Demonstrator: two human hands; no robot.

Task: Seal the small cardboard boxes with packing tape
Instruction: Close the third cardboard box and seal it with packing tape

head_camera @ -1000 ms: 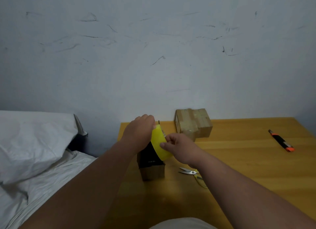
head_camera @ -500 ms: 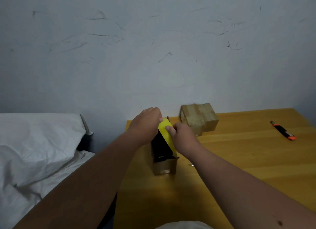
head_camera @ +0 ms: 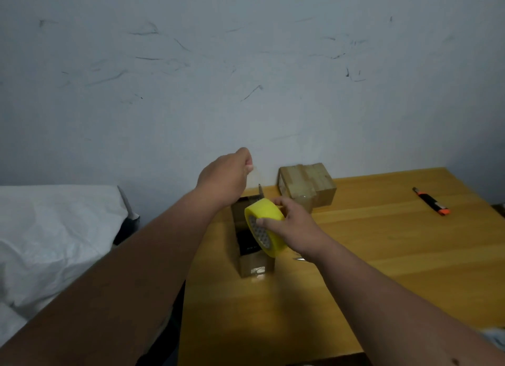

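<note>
step: pulling tape | right hand (head_camera: 296, 227) grips tape roll (head_camera: 263, 226) mid-frame | left hand (head_camera: 228, 175) fingers pinched, tape end too faint to tell | next: stick it on box (head_camera: 252, 249)

1. The wooden table (head_camera: 382, 270) stood against the wall
2. On it stood an open cardboard box (head_camera: 252, 264), with taped boxes (head_camera: 308, 186) behind
3. An orange-and-black utility knife (head_camera: 431, 201) lay well apart, far right

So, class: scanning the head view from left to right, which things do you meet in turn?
White bedding → left hand → yellow tape roll gripped by right hand → taped cardboard boxes → orange and black utility knife.
</note>
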